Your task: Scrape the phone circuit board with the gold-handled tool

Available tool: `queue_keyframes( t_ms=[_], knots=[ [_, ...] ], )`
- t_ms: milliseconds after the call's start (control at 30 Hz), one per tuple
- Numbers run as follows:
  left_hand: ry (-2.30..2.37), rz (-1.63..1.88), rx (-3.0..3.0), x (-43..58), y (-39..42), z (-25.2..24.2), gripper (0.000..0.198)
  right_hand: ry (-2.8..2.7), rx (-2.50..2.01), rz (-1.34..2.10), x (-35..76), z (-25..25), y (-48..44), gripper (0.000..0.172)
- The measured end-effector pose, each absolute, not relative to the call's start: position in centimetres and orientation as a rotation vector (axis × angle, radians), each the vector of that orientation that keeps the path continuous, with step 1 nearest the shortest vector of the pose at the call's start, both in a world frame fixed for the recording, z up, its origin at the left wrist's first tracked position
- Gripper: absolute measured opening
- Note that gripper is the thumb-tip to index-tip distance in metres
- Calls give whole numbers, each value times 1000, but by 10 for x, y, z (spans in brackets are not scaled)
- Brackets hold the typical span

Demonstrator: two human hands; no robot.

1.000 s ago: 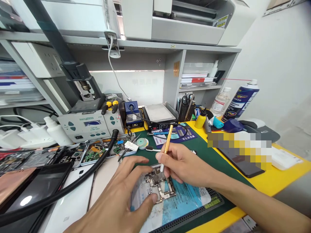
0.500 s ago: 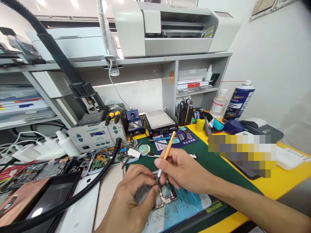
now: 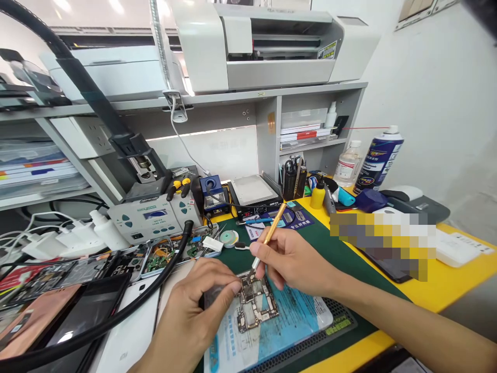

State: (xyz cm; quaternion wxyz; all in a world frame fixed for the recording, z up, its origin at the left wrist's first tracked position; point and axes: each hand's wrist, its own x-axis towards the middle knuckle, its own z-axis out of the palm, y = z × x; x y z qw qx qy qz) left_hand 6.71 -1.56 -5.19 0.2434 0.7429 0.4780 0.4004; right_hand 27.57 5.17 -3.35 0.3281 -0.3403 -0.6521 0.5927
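In the head view, your right hand (image 3: 286,258) grasps a slim gold tool (image 3: 275,227), its fingers closed around the lower part of the handle; the tool leans, with its lower end at the top edge of the board (image 3: 259,303). Your left hand (image 3: 191,304) reaches in from the other side, thumb and forefinger drawn together at the board's upper left corner; you cannot tell from here whether these fingers grip the edge or only rest against it. The board lies flat between and just below your hands, on a blue and white sheet (image 3: 297,326) over the green mat (image 3: 330,248), which covers part of the yellow worktop (image 3: 446,287). Just beyond your right hand lie a brush (image 3: 241,246) and a round spool (image 3: 229,238). To your left, a black hose (image 3: 157,291) crosses over a white phone (image 3: 130,331). A yellow bottle (image 3: 318,197) stands farther back, past the mat.
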Motion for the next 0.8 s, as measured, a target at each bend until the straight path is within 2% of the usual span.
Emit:
queue_keyframes(
  t_ms=[333, 800],
  knots=[
    [1343, 1094, 1943, 59, -13, -53, 16, -1752, -905, 1539, 279, -31, 57, 29],
    [1361, 1010, 1467, 63, -16, -48, 43, -1712, -914, 1613, 280, -32, 60, 41]
  ],
)
